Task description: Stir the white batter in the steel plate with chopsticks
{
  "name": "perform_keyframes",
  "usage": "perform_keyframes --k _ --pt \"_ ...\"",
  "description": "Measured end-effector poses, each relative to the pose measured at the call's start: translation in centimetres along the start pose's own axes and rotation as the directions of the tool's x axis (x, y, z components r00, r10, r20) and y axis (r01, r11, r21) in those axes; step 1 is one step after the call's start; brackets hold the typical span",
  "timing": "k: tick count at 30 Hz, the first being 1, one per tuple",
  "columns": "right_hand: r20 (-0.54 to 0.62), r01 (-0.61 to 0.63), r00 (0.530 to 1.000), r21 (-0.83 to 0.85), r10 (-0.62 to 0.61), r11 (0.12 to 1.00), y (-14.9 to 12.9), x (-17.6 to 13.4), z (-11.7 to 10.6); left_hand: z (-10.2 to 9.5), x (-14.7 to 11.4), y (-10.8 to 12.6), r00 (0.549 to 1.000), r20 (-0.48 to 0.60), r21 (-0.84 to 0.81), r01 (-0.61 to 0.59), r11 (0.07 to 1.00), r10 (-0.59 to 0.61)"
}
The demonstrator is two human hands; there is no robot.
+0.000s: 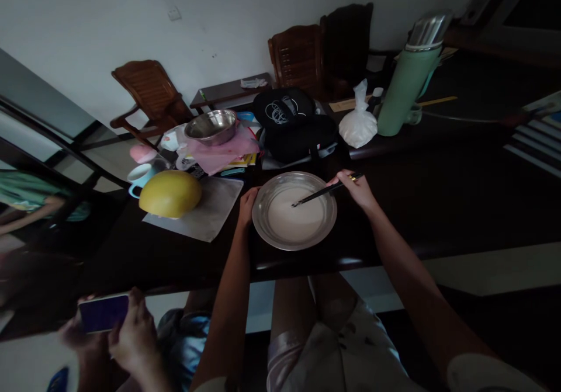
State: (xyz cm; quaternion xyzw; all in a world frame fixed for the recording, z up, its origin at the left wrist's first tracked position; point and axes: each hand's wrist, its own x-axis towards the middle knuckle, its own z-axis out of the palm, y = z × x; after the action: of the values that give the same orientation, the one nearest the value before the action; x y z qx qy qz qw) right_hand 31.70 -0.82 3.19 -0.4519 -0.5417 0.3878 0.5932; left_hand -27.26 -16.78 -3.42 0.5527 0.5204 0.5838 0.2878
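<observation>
A round metal bowl [294,243] rests near the front edge of the dark table, with a pale, creamy liquid [295,222] inside. My left hand [248,206] grips the bowl's left rim, its fingers partly hidden by the bowl. Black chopsticks [323,193] are held in my right hand [358,187] at the bowl's right side, and their tips reach into the liquid. Behind the bowl to the right stands a knotted clear bag of white powder [358,128].
Left of the bowl, a large yellow fruit [170,194] lies on a pale sheet [210,219] beside a light-blue mug [140,176]. Behind are another metal bowl [211,127], a black case [300,138] and a green thermos [407,88]. At lower left, another person's hands hold a phone [104,314].
</observation>
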Motion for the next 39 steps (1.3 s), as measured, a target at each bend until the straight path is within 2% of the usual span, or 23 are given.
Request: perform_keyframes --k 3,8,14,18,20,24,26,29,32,37,39 --pt "-0.069 -0.015 0.997 0.034 0.018 0.999 0.1 0.0 -0.3 0.0 0.0 -0.2 1.000 0.001 -0.027 0.027 0.999 -0.027" --pt "0.088 -0.004 0.996 -0.017 0.006 1.000 -0.1 -0.2 0.3 -0.3 0.2 -1.3 1.000 -0.007 0.023 0.015 1.000 -0.015" --pt "-0.051 -0.003 0.999 0.020 0.004 1.000 0.1 0.1 -0.2 -0.2 0.2 -1.5 0.998 -0.051 -0.028 0.041 0.999 -0.042" --pt "0.088 -0.026 0.996 -0.003 0.026 1.000 0.0 -0.1 0.1 -0.2 0.2 -1.3 1.000 0.001 -0.085 0.025 0.996 -0.025" --pt "0.122 -0.014 0.992 -0.012 0.016 1.000 -0.1 -0.1 0.4 -0.1 0.2 -1.2 1.000 0.011 -0.094 0.007 0.996 -0.006" --pt "-0.004 -0.002 1.000 0.036 0.002 0.999 0.0 0.0 0.2 0.5 0.2 -0.5 1.000 0.004 -0.044 -0.006 0.999 0.006" --pt "-0.027 -0.011 1.000 0.047 0.012 0.999 0.0 0.0 0.0 0.9 0.2 -0.1 1.000 0.014 -0.010 -0.014 1.000 0.014" --pt "0.071 -0.006 0.997 0.016 0.005 1.000 0.0 -0.2 0.1 1.1 0.3 0.0 1.000 0.001 0.032 0.005 0.999 -0.005" --pt "0.144 0.023 0.989 -0.020 -0.020 1.000 -0.1 -0.2 0.4 0.8 0.3 -0.4 0.995 -0.073 0.059 0.065 0.996 -0.060" --pt "-0.018 0.011 1.000 0.036 -0.010 0.999 0.0 0.0 0.0 0.7 -0.1 -0.3 0.991 -0.098 0.073 0.100 0.992 -0.092" --pt "-0.022 0.007 1.000 0.046 -0.006 0.999 0.0 -0.1 -0.1 0.9 -0.3 0.2 0.992 -0.085 0.043 0.093 0.995 -0.089"
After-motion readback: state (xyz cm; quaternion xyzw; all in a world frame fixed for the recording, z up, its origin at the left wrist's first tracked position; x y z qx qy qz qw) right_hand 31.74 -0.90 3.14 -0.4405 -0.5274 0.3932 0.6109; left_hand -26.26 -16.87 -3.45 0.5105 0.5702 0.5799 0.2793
